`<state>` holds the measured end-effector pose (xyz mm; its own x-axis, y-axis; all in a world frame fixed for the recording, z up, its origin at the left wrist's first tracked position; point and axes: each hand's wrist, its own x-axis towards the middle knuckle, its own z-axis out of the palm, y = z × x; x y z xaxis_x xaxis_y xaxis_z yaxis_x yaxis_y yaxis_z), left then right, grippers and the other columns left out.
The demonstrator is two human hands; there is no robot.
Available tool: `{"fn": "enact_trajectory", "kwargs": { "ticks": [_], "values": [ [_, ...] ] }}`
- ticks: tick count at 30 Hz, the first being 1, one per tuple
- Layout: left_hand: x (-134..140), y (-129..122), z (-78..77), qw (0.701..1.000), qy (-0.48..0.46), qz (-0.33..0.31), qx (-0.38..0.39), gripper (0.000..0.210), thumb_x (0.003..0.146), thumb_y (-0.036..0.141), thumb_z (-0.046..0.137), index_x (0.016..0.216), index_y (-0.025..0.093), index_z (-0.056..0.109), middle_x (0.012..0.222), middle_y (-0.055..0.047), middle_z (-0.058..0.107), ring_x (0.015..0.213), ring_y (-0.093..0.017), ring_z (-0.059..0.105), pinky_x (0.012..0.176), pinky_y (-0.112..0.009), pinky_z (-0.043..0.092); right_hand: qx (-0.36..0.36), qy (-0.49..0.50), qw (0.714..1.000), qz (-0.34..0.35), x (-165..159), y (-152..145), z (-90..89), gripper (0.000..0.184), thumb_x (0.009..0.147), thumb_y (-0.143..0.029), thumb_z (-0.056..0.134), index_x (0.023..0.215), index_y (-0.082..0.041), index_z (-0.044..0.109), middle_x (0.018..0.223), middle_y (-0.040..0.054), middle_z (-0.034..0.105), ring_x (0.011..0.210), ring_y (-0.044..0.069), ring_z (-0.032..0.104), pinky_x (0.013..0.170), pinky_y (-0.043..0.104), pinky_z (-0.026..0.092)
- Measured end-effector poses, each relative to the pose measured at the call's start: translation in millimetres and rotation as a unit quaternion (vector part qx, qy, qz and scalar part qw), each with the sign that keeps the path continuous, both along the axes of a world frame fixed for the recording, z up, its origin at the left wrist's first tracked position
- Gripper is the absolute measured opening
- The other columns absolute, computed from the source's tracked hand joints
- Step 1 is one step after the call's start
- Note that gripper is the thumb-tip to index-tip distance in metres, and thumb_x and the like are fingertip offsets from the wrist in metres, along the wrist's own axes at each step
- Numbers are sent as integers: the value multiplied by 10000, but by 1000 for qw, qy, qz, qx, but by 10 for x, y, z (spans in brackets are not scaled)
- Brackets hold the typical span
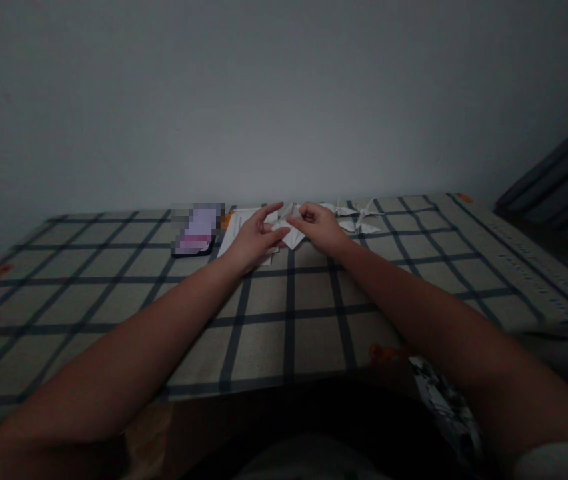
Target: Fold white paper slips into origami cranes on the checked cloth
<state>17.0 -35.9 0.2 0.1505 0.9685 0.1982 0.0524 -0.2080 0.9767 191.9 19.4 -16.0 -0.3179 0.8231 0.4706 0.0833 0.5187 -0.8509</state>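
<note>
Between my two hands is a folded piece of white origami paper (293, 239), diamond-shaped with its lower point toward me. My left hand (258, 237) has its thumb on the paper's left side, while its index finger stretches out above. On the right side, my right hand (320, 227) pinches the paper between thumb and curled fingers. Just beyond my right hand lie several folded white paper cranes (364, 215). Under and beside my left hand are flat white paper sheets (234, 230).
A phone (198, 230) with a lit, partly blurred screen lies left of the sheets. The table wears a checked cloth (309, 327) with orange patches at its edges. A grey wall (284, 100) rises right behind the table. Dark draped fabric (559, 187) is at the far right.
</note>
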Motion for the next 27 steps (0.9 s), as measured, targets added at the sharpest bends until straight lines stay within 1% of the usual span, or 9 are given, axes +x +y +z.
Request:
{"fn": "enact_trajectory", "kwargs": {
  "ticks": [4, 11, 14, 16, 18, 20, 23, 25, 27],
  "values": [
    [1, 6, -4, 998, -21, -38, -35, 911, 677, 187, 813, 1494, 166, 410, 572, 82, 592, 480, -73, 540, 509, -178, 396, -2, 0, 1000, -9, 10, 44, -43, 317, 780, -469, 679, 718, -207, 513, 684, -31, 483, 651, 123, 447, 579, 253, 347],
    [13, 3, 13, 998, -22, -45, -46, 952, 627, 113, 808, 1491, 136, 407, 690, 35, 666, 533, -74, 558, 529, -185, 399, -5, 0, 1000, -12, 14, 33, -37, 315, 775, -461, 688, 715, -208, 509, 683, -27, 497, 642, 123, 447, 570, 256, 349],
    [21, 2, 9, 998, -16, -31, -42, 902, 650, 138, 791, 1479, 154, 436, 600, 74, 589, 466, -62, 493, 478, -178, 357, -11, 15, 1000, -8, 13, 15, -7, 308, 771, -448, 695, 717, -205, 514, 687, -29, 511, 640, 119, 461, 579, 256, 360],
    [31, 5, -7, 999, -24, -16, -44, 822, 674, 166, 775, 1444, 177, 487, 557, 94, 528, 445, -61, 463, 476, -180, 380, -17, 22, 1000, 4, 16, -1, 17, 304, 766, -432, 705, 710, -201, 516, 681, -33, 515, 631, 115, 470, 587, 257, 369],
    [44, 8, -30, 998, -40, -2, -47, 743, 685, 200, 778, 1388, 182, 539, 608, 72, 568, 489, -71, 509, 519, -195, 446, -27, 15, 999, 23, 19, -17, 38, 293, 753, -415, 721, 709, -194, 535, 681, -32, 526, 631, 115, 484, 591, 257, 377],
    [54, 10, -55, 999, -32, 8, -44, 681, 685, 247, 804, 1324, 169, 583, 674, 39, 620, 528, -80, 548, 528, -200, 466, -43, 3, 998, 47, 21, -30, 54, 278, 740, -406, 738, 725, -185, 570, 695, -24, 552, 648, 120, 509, 599, 259, 393],
    [49, 24, -79, 999, -5, 21, -32, 644, 679, 306, 837, 1262, 152, 613, 635, 35, 617, 483, -78, 526, 468, -185, 415, -71, 6, 994, 85, 16, -39, 68, 278, 739, -418, 755, 781, -173, 631, 761, 1, 609, 699, 130, 553, 629, 262, 435],
    [35, 50, -86, 999, -27, 22, -28, 660, 662, 300, 848, 1253, 138, 604, 668, 17, 652, 516, -93, 571, 499, -193, 445, -96, 34, 990, 99, 5, -36, 70, 286, 768, -431, 741, 875, -180, 658, 833, 13, 644, 734, 131, 583, 650, 260, 468],
    [17, 88, -94, 997, -62, 33, -16, 708, 636, 287, 855, 1269, 128, 581, 744, -9, 695, 587, -119, 630, 564, -221, 498, -123, 71, 986, 84, -8, -28, 65, 299, 814, -428, 707, 1002, -205, 643, 854, 7, 658, 727, 125, 604, 644, 252, 493]
  ]
}}
